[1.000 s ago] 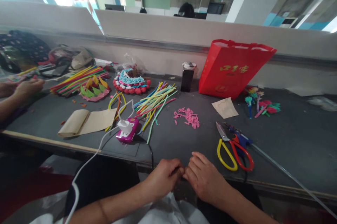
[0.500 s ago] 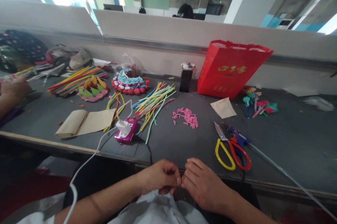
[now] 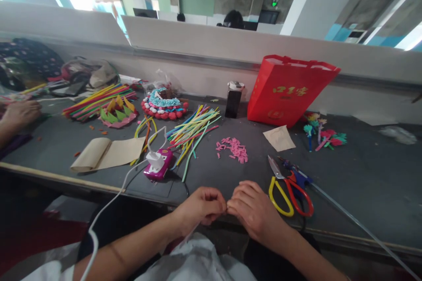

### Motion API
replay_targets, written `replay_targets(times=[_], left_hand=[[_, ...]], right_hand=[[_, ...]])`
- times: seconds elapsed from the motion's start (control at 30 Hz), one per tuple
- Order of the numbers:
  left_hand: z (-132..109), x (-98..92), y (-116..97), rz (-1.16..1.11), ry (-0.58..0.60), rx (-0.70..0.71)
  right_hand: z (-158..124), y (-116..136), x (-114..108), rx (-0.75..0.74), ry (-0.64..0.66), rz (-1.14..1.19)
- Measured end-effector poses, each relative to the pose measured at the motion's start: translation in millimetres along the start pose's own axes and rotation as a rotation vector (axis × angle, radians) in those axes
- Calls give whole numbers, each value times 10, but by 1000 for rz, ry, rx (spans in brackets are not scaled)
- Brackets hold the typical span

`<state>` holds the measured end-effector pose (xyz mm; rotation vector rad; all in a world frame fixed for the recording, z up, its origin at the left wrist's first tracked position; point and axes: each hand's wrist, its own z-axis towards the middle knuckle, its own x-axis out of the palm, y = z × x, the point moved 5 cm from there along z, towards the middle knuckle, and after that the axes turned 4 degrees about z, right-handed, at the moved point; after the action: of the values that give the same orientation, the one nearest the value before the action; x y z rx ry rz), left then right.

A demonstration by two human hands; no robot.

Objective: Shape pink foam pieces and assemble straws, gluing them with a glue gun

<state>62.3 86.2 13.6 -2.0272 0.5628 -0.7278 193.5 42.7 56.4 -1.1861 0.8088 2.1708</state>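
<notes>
My left hand and my right hand meet fingertip to fingertip at the table's front edge. Both are closed in a pinch, and whatever lies between the fingers is too small or hidden to make out. Beyond them on the dark table is a loose pile of short pink pieces. Right of my right hand lie scissors with one yellow and one red handle, beside a blue glue gun with a long clear glue stick in it.
A purple power socket with a white plug and cable sits left, near colourful thin strips and a brown paper roll. Behind stand a bottle and a red bag. Another person's hand is at far left.
Both my hands have risen slightly in view, away from my lap and over the table's edge, still pinched together. The other person's hand at the left has shifted a little.
</notes>
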Motion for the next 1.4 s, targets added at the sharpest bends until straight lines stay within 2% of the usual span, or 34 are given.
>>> replay_targets(times=[0.13, 0.3, 0.43, 0.6, 0.73, 1.0, 1.17, 1.3, 1.4], left_hand=[[19, -48, -60, -71, -17, 17], [61, -69, -40, -137, 24, 6], [88, -75, -32, -114, -2, 62], [60, -50, -66, -52, -11, 90], [52, -46, -50, -67, 27, 72], [58, -36, -22, -110, 30, -7], [66, -11, -27, -115, 94, -54], [78, -47, -31, -71, 77, -28], [79, -56, -19, -46, 22, -28]], right_hand=[[26, -84, -174, 94, -57, -96], [1, 72, -307, 86, -180, -260], [7, 130, -252, 129, -173, -181], [23, -20, -168, 194, -182, -33], [36, -95, -131, 197, -141, 54], [92, -91, -124, 189, -56, 193], [72, -84, -40, 147, 19, 150], [59, -85, -8, 136, 13, 134], [51, -101, -25, 178, 8, 141]])
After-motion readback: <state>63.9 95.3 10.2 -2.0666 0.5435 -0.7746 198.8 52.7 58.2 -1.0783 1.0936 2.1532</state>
